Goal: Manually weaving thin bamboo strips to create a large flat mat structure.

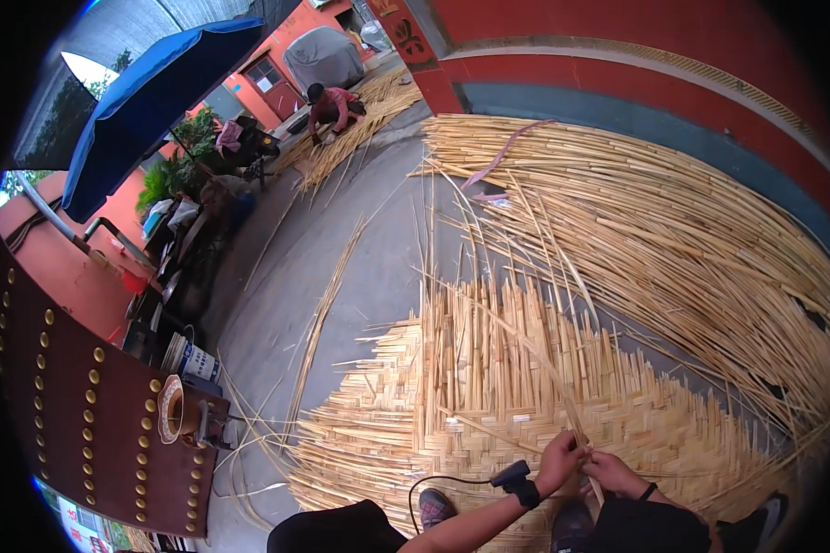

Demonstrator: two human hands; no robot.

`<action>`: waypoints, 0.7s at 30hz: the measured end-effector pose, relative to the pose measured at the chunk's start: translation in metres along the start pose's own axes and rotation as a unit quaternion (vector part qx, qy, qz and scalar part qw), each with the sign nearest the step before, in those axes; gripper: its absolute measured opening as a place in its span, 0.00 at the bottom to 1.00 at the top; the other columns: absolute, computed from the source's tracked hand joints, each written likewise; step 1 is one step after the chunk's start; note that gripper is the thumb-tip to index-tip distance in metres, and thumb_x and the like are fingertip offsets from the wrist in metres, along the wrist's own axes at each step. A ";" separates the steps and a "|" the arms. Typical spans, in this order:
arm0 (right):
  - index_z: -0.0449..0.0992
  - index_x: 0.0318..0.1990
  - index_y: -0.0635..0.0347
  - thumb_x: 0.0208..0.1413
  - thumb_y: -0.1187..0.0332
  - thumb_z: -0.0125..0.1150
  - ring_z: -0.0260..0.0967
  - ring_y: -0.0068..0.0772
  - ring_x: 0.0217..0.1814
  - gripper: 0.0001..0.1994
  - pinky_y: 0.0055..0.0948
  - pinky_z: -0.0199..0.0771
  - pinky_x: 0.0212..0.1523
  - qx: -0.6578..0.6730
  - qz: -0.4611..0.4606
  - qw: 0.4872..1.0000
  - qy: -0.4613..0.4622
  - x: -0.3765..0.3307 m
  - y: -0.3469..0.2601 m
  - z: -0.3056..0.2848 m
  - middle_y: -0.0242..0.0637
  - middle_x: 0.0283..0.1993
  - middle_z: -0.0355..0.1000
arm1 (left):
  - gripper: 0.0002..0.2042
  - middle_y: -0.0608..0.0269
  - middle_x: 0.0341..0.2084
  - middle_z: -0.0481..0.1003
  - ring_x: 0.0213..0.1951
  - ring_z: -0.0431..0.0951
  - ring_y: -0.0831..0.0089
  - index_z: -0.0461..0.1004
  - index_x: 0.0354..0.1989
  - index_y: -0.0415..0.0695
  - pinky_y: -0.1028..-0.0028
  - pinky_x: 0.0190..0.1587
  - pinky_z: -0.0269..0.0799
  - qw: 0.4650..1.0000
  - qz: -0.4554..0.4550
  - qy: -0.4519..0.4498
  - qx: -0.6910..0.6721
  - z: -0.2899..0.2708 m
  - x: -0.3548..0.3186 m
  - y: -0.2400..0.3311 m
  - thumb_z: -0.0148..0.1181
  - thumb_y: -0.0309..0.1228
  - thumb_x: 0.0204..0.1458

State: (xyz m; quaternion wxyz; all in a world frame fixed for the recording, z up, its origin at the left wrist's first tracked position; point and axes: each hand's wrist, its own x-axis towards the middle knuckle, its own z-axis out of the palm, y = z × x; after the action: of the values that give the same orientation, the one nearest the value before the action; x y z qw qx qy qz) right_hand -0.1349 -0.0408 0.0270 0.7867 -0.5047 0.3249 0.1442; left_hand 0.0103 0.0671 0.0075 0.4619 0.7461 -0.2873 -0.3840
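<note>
My left hand [559, 462] and my right hand [612, 471] come together at the lower right, close in front of me. The fingers of both are closed around a long, flat split reed [571, 411], whose far part slants up and to the left over the mat. A short end of it sticks out below my hands. Under them spreads a partly woven reed mat [526, 433] in a zigzag pattern, with loose reed ends jutting from its far and side edges. My shoes stand on the mat. The exact grip of my fingertips is too small to tell.
A large pile of reeds [636, 203] lies along the red wall at the right. Loose reeds [327, 304] lie on the grey ground. Farther back, a person [334, 111] crouches over more reeds. A studded door [69, 433], a bucket [190, 358] and a blue umbrella [148, 92] stand left.
</note>
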 end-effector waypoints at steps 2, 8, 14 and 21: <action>0.69 0.52 0.67 0.66 0.69 0.51 0.78 0.35 0.35 0.12 0.32 0.82 0.35 -0.029 -0.025 0.999 0.005 -0.018 0.003 -0.005 0.42 0.40 0.76 | 0.12 0.60 0.32 0.77 0.34 0.77 0.74 0.73 0.48 0.35 0.74 0.39 0.73 0.984 0.030 0.085 -0.154 0.000 0.008 0.031 0.59 0.26 0.57; 0.72 0.48 0.68 0.67 0.68 0.51 0.77 0.30 0.38 0.11 0.30 0.80 0.42 -0.126 0.067 0.989 -0.024 -0.057 0.027 -0.044 0.39 0.39 0.77 | 0.09 0.53 0.37 0.75 0.41 0.80 0.64 0.68 0.45 0.34 0.66 0.45 0.80 0.912 -0.097 0.062 -0.395 -0.073 0.063 0.074 0.54 0.26 0.60; 0.73 0.42 0.72 0.63 0.72 0.55 0.79 0.36 0.34 0.09 0.35 0.86 0.36 -0.175 0.103 0.974 0.104 -0.105 -0.022 -0.075 0.44 0.36 0.76 | 0.11 0.53 0.41 0.75 0.44 0.80 0.63 0.67 0.45 0.35 0.65 0.49 0.80 0.884 -0.100 -0.075 -0.451 -0.082 0.073 0.104 0.57 0.29 0.60; 0.72 0.41 0.72 0.63 0.73 0.53 0.79 0.37 0.29 0.08 0.36 0.86 0.30 -0.147 0.003 0.972 0.183 -0.109 -0.002 -0.072 0.44 0.33 0.74 | 0.22 0.49 0.50 0.73 0.55 0.75 0.62 0.62 0.56 0.36 0.61 0.57 0.73 0.884 -0.027 -0.149 -0.442 -0.077 0.075 0.143 0.58 0.38 0.61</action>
State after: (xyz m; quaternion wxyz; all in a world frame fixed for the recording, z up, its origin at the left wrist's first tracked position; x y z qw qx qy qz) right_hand -0.2413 -0.0947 0.0797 0.6304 -0.6317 0.4405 0.0979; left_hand 0.1047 -0.0142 0.1364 0.6851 0.4057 -0.1334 -0.5902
